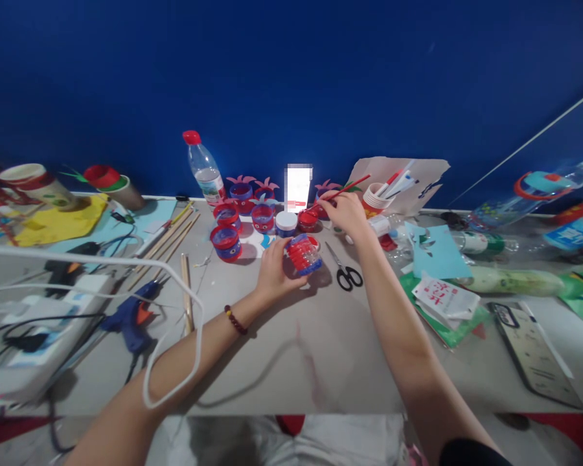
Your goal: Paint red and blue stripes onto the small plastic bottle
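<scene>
My left hand [273, 270] is wrapped round a clear plastic cup [303, 255], tilted on its side and partly painted red and blue. Pinched in my right hand [344, 212] is a thin red paintbrush [352, 186]; its lower end points down at an open jar of red paint [308, 221]. Whether the tip touches the paint I cannot tell. A white-lidded jar [286, 223] stands just left of the paint. Several red and blue painted cups [226, 243] with eyes stand farther left. Black scissors [348, 277] lie below my right hand.
A bottle with a red cap [205, 169] stands at the back. To the left are a blue glue gun [135, 316], wooden sticks [168, 241] and a power strip [43, 343]; a white cable [201, 323] loops over my left forearm. A phone [534, 353] and plastic bottles lie right.
</scene>
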`<act>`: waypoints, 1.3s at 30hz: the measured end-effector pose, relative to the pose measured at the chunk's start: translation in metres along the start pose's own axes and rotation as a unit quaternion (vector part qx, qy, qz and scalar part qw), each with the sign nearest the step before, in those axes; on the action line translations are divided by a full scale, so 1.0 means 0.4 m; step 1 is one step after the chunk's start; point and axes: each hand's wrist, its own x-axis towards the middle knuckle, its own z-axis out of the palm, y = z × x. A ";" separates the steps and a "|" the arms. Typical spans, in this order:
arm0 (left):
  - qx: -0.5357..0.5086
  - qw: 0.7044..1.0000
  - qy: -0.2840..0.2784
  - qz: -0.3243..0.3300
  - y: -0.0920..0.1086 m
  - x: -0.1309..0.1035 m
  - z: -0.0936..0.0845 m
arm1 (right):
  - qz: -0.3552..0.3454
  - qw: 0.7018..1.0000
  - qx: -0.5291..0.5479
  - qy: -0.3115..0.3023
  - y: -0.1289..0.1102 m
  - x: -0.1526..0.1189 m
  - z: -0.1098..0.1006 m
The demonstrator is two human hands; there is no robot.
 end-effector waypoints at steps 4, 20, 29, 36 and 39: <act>0.004 1.000 -0.003 -0.002 0.000 0.000 -0.001 | 0.009 1.000 -0.014 -0.017 -0.003 0.001 0.001; -0.003 1.000 -0.006 -0.008 0.004 0.001 -0.002 | 0.027 0.997 -0.062 -0.034 -0.035 -0.011 -0.019; -0.004 1.000 -0.013 -0.004 0.006 0.000 -0.006 | 0.022 0.997 -0.065 -0.026 -0.038 -0.013 -0.027; -0.002 1.000 -0.018 -0.011 0.008 0.001 -0.005 | 0.020 0.999 -0.034 0.012 -0.010 -0.006 -0.025; -0.001 1.000 -0.020 -0.013 0.006 0.000 -0.004 | 0.006 0.999 -0.021 0.027 0.003 -0.001 -0.010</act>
